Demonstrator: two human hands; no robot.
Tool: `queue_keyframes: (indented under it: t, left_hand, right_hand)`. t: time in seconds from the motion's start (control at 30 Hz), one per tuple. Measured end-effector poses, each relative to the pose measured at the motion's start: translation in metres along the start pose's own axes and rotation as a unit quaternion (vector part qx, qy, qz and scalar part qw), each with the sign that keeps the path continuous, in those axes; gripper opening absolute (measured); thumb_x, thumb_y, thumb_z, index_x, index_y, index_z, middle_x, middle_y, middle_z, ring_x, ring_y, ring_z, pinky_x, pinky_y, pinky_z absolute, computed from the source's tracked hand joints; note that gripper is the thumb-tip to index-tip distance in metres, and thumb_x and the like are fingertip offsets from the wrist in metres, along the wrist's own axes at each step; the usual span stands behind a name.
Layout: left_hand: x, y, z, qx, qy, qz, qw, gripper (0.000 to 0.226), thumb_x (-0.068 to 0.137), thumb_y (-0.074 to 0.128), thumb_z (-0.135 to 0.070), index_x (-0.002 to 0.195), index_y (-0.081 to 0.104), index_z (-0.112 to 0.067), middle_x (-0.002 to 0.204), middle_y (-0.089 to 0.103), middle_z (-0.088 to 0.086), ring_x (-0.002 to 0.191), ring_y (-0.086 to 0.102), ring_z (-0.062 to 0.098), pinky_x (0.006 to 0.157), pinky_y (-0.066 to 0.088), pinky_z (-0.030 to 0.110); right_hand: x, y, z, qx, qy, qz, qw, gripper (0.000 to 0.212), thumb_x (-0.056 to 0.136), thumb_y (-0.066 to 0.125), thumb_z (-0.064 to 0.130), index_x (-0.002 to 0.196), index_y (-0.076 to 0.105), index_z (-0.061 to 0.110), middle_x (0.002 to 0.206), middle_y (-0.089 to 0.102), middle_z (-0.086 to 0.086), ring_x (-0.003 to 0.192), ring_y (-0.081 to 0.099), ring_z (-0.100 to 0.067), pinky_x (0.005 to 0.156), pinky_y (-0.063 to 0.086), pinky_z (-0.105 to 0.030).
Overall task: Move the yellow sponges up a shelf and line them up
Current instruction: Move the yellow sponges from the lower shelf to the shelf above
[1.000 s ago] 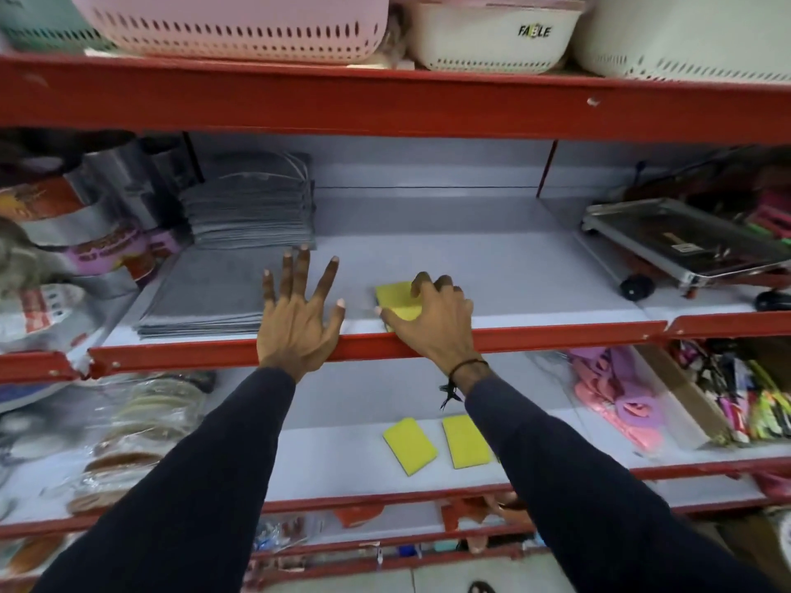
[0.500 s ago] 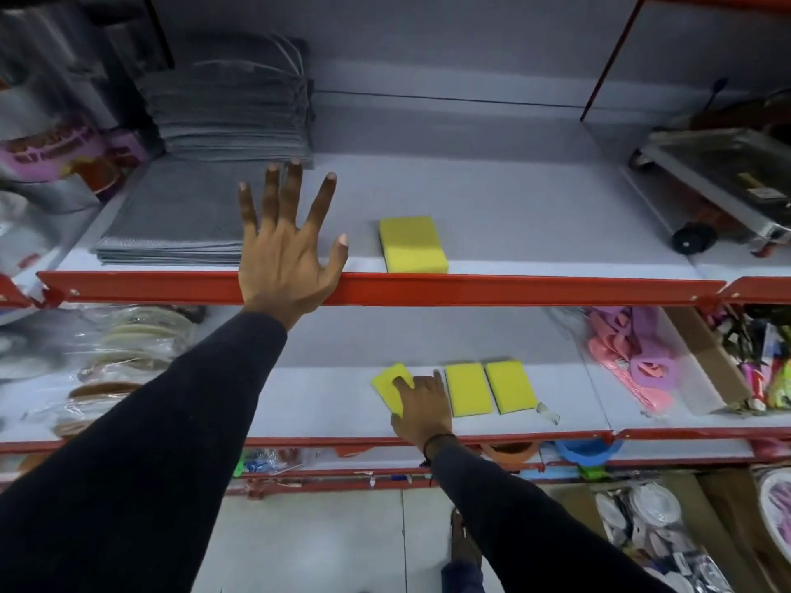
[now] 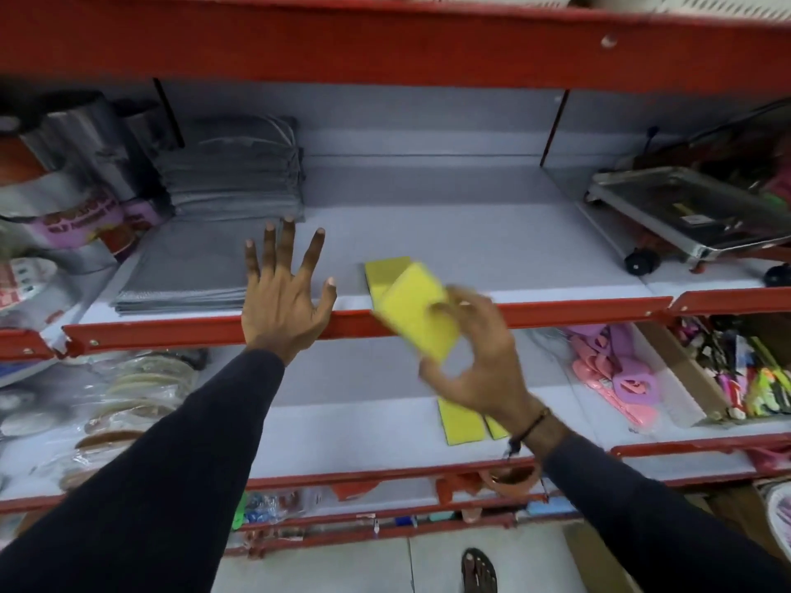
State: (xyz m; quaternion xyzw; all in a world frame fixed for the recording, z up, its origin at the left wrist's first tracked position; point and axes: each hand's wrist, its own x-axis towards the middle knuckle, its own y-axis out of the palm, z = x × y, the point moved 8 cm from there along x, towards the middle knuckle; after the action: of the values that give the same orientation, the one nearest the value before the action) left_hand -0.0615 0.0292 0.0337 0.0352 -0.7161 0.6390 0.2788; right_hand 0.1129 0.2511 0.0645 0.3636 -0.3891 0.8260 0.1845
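Second sponge on its way up

The left hand [image 3: 284, 299] stays splayed wide on the red shelf lip; the right hand [image 3: 475, 357], down on the lower shelf half a second ago, now carries a flat yellow rectangular sponge [image 3: 417, 312] toward the placed sponge [image 3: 385, 273] just beyond; two more sponges [image 3: 460, 419] wait beneath its wrist.

Red shelf rails [image 3: 556, 308] edge pale grey boards. On the board above that rail lie a yellow sponge [image 3: 385, 273] and grey mats [image 3: 188, 271]; below it, pink and purple clips [image 3: 616, 378]. Sleeves [image 3: 171, 464] are black.
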Motion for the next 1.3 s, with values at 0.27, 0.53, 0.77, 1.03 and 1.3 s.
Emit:
queue_keyframes:
  t: [0.27, 0.53, 0.77, 1.03, 1.3]
  left_hand:
    - [-0.003, 0.002, 0.002, 0.002, 0.006, -0.003, 1.000, 0.077, 0.101, 0.016, -0.060, 0.170, 0.001, -0.031, 0.178, -0.011, 0.013, 0.164, -0.010, 0.035, 0.131, -0.003, 0.061]
    - [-0.001, 0.004, 0.001, -0.018, 0.010, -0.024, 1.000, 0.079, 0.098, 0.025, -0.058, 0.170, 0.009, -0.028, 0.178, -0.005, 0.014, 0.164, -0.006, 0.036, 0.130, -0.002, 0.063]
    - [0.002, 0.004, 0.002, 0.003, 0.005, -0.029, 1.000, 0.080, 0.100, 0.026, -0.059, 0.170, 0.004, -0.029, 0.178, -0.007, 0.015, 0.164, -0.006, 0.036, 0.130, -0.001, 0.062]
    - [0.001, -0.003, 0.001, 0.000, -0.005, -0.024, 1.000, 0.080, 0.097, 0.028, -0.058, 0.169, 0.013, -0.026, 0.178, -0.001, 0.017, 0.164, -0.003, 0.037, 0.131, -0.003, 0.060]
    - [-0.002, -0.008, -0.002, -0.003, -0.004, -0.020, 1.000, 0.081, 0.097, 0.026, -0.059, 0.169, 0.016, -0.025, 0.178, 0.002, 0.018, 0.164, 0.003, 0.039, 0.131, -0.003, 0.060]
  right_hand:
    - [0.031, 0.006, -0.091, -0.166, 0.240, 0.018, 0.956, 0.052, 0.077, 0.066, 0.056, 0.109, 0.065, 0.016, 0.106, 0.070, -0.009, 0.102, 0.059, -0.031, 0.088, 0.047, -0.040]
    - [-0.129, 0.068, -0.132, -0.193, 0.286, 0.117, 0.931, 0.033, 0.080, 0.066, 0.043, 0.098, 0.067, 0.015, 0.101, 0.069, -0.004, 0.099, 0.062, -0.031, 0.084, 0.044, -0.044]
    - [-0.217, 0.153, -0.167, -0.301, 0.294, 0.424, 0.802, 0.060, 0.083, 0.059, 0.056, 0.131, 0.054, 0.021, 0.140, 0.052, -0.012, 0.130, 0.048, -0.040, 0.120, 0.020, -0.062]
    - [-0.154, 0.192, -0.083, -0.184, 0.098, 0.439, 0.874, 0.046, 0.072, 0.067, 0.033, 0.116, 0.059, 0.018, 0.122, 0.054, -0.012, 0.100, 0.059, -0.038, 0.085, 0.046, -0.045]
    - [-0.030, 0.032, 0.030, 0.016, -0.022, 0.106, 0.994, 0.041, 0.062, 0.073, 0.022, 0.101, 0.069, 0.012, 0.109, 0.065, -0.011, 0.099, 0.062, -0.030, 0.084, 0.047, -0.040]
